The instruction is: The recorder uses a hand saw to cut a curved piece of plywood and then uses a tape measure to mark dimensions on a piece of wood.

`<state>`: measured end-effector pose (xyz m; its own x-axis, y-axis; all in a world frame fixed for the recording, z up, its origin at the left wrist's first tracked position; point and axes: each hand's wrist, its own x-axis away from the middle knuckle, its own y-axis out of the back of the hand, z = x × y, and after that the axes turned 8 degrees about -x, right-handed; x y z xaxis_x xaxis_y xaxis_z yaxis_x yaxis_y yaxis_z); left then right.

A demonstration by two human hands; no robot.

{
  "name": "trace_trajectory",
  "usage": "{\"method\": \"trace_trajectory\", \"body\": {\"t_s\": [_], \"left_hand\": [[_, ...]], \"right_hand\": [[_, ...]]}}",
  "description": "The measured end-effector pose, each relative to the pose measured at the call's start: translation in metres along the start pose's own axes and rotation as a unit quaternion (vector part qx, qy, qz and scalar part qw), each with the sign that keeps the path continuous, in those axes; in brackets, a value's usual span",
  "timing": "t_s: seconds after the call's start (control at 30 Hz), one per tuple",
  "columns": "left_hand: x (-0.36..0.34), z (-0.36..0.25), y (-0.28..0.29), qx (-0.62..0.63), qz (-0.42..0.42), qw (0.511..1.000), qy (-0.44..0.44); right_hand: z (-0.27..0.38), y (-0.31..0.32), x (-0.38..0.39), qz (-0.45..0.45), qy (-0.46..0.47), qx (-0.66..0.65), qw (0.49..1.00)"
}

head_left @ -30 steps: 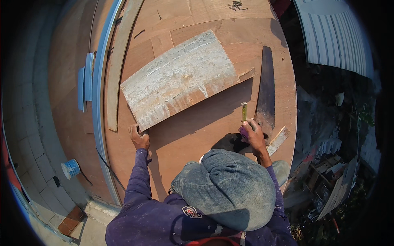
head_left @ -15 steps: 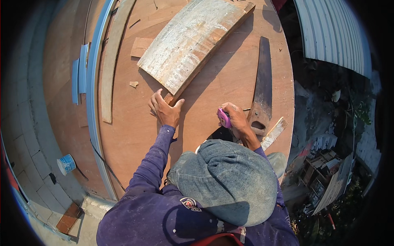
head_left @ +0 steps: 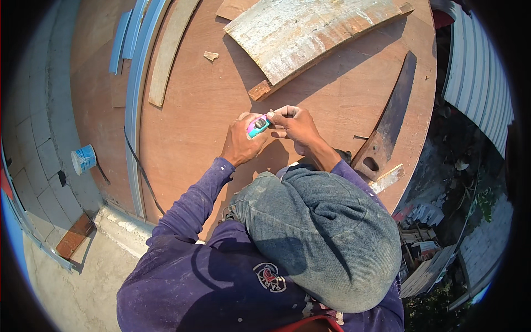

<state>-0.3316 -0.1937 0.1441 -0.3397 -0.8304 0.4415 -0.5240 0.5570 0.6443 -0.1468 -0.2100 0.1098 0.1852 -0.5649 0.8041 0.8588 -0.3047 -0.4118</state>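
My left hand (head_left: 241, 139) is wrapped around a small pink and teal tape measure (head_left: 258, 127), held over the plywood sheet (head_left: 188, 133). The fingers of my right hand (head_left: 301, 130) are closed in a pinch at the tape measure's right end. Whether any blade is pulled out cannot be made out. Just beyond my hands lies a wide, weathered, whitish board (head_left: 310, 41) on a narrow wooden strip (head_left: 260, 91), whose near end sticks out. To the right, a handsaw (head_left: 392, 110) rests with its wooden handle toward me.
A nail (head_left: 360, 137) and a paint-stained wood offcut (head_left: 389, 177) lie near the saw. A wood chip (head_left: 211, 56), a long wood strip (head_left: 171, 52) and a blue-grey metal channel (head_left: 135, 110) lie left. Further left stands a small tub (head_left: 84, 160). Corrugated sheeting (head_left: 478, 72) is beyond the right edge.
My left hand has left the wooden strip's end and now grips the tape measure, which was in my right hand. Both hands have come together. The view has shifted.
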Motion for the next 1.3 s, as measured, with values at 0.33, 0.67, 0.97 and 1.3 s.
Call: {"method": "trace_trajectory", "body": {"t_s": [0.33, 0.67, 0.97, 1.3], "left_hand": [[-0.016, 0.017, 0.029, -0.063, -0.097, 0.993, -0.016], [-0.024, 0.025, 0.05, -0.099, -0.024, 0.995, -0.006], [-0.026, 0.032, 0.054, -0.106, 0.005, 0.994, -0.013], [-0.024, 0.025, 0.054, -0.104, 0.008, 0.994, -0.012]], "right_hand": [[0.007, -0.027, -0.031, 0.009, 0.075, -0.067, 0.995], [0.02, -0.025, -0.036, -0.078, 0.084, -0.105, 0.988], [0.024, -0.026, -0.037, -0.057, 0.084, -0.076, 0.992], [0.022, -0.024, -0.035, -0.065, 0.092, -0.087, 0.99]]}}
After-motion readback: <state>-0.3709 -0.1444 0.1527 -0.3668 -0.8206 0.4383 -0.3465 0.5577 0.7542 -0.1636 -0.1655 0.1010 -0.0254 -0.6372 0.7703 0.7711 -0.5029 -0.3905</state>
